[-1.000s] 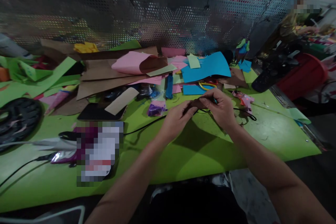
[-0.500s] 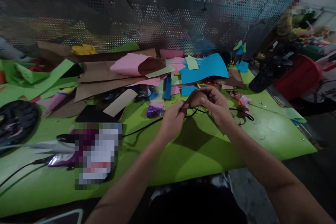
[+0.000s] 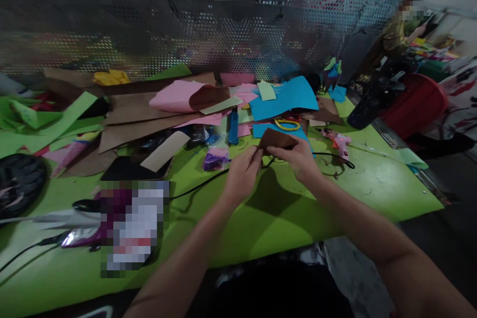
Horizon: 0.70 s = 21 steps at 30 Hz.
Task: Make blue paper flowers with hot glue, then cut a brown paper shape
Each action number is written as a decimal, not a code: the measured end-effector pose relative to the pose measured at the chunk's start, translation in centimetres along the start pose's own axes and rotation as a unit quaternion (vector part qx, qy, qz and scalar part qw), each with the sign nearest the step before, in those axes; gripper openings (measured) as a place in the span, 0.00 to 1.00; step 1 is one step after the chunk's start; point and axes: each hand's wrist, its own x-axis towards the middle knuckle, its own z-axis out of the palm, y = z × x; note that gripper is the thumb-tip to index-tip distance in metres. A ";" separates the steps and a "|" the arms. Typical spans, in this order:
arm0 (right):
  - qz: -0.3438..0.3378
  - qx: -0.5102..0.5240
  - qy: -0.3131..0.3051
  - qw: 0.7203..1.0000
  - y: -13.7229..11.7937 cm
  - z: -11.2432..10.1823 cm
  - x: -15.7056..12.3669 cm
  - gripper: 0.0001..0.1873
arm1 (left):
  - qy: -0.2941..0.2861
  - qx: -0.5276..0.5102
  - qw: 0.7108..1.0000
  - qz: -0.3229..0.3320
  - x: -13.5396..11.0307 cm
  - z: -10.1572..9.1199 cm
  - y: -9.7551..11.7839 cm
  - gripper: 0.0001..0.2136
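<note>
A small piece of brown paper (image 3: pixel 275 139) is held between both hands above the green tabletop (image 3: pixel 283 223). My left hand (image 3: pixel 244 171) pinches its left edge between thumb and fingers. At the other side, my right hand (image 3: pixel 300 159) has its thumb on the near face and its fingers behind the piece. Below the hands runs a black cable (image 3: pixel 208 179), and their shadow falls on the table. Just left of my left hand lies a small purple packet (image 3: pixel 216 160). Behind my right hand are a yellow ring (image 3: pixel 286 124) and blue paper (image 3: pixel 286 102).
A pink glue gun (image 3: pixel 339 143) rests on the right. Brown sheets (image 3: pixel 130 109), a rolled pink sheet (image 3: pixel 175 95) and a blue cutter-like tool (image 3: pixel 233 126) lie along the back, before a perforated metal panel (image 3: pixel 238 35). A dark phone-like slab (image 3: pixel 130 168) lies left. Another person (image 3: pixel 397 35) is at far right.
The brown piece has turned to show more of its face, and my right hand has lowered slightly around it. The yellow ring has come into clearer view. The camera has shifted a little right.
</note>
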 end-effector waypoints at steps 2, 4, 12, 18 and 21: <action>-0.008 -0.017 0.006 1.000 -0.3 -0.4 0.2 0.20 | -0.003 -0.009 1.000 0.001 0.1 -0.1 0.2 0.15; -0.016 -0.029 0.017 0.999 -0.5 -0.8 0.4 0.21 | -0.004 -0.013 1.000 0.002 0.2 -0.1 0.4 0.15; -0.076 -0.034 0.029 0.996 -0.6 -2.0 1.1 0.20 | -0.006 0.022 1.000 -0.002 0.2 -0.3 0.0 0.16; -0.048 -0.051 -0.075 0.995 -1.0 -1.7 0.5 0.18 | -0.048 0.133 0.990 0.029 0.2 -0.6 -0.2 0.13; -0.003 -0.018 -0.076 0.997 -1.1 -1.5 0.3 0.17 | -0.073 0.127 0.989 0.032 0.3 -0.7 -0.1 0.14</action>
